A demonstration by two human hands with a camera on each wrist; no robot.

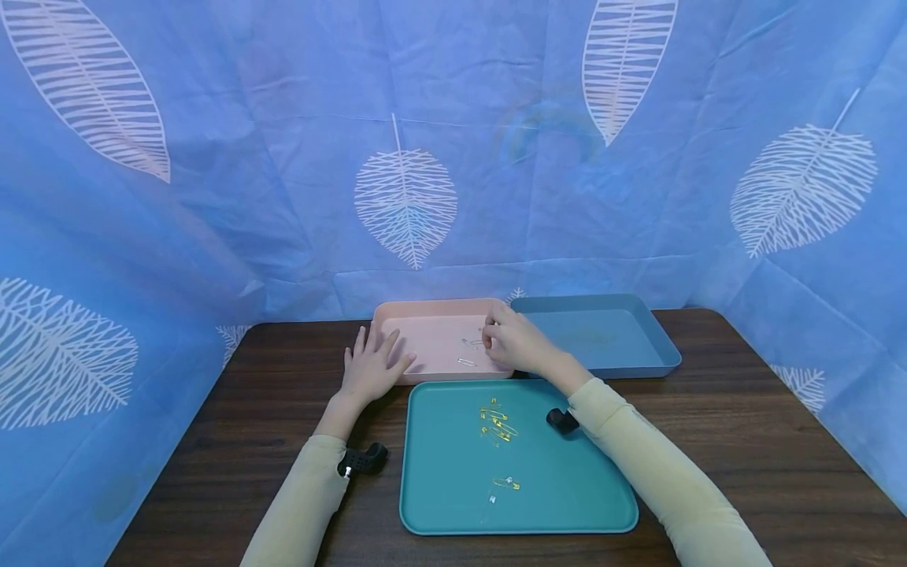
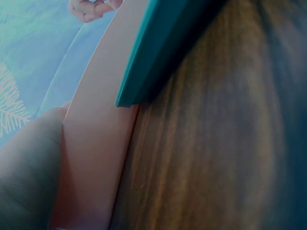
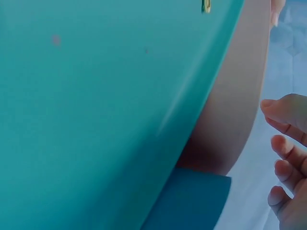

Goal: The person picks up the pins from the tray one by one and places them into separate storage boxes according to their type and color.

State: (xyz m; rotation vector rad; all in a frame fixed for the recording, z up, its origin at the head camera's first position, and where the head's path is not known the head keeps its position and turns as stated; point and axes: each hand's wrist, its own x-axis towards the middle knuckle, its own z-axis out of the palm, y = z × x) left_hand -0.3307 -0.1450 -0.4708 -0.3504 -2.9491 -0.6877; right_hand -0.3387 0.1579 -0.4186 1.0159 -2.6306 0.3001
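Observation:
My left hand (image 1: 372,368) rests at the left front corner of a pink tray (image 1: 441,378), fingers spread and nearly straight. Over the right end of that tray hovers my right hand (image 1: 520,342), its fingers loosely bent. In the right wrist view the thumb (image 3: 283,108) lies close to the index finger, and nothing shows between them. Silver safety pins (image 1: 467,362) lie inside the pink tray, near the right fingertips. A teal tray (image 1: 453,508) in front carries a cluster of gold safety pins (image 1: 501,425), and nearer me a gold pin (image 1: 507,483) beside a small silver piece (image 1: 492,499).
A blue tray (image 1: 602,372) stands to the right of the pink one, beneath my right forearm's far side. The dark wooden table (image 1: 234,472) extends on both sides. A blue leaf-patterned cloth (image 1: 305,197) hangs behind the table.

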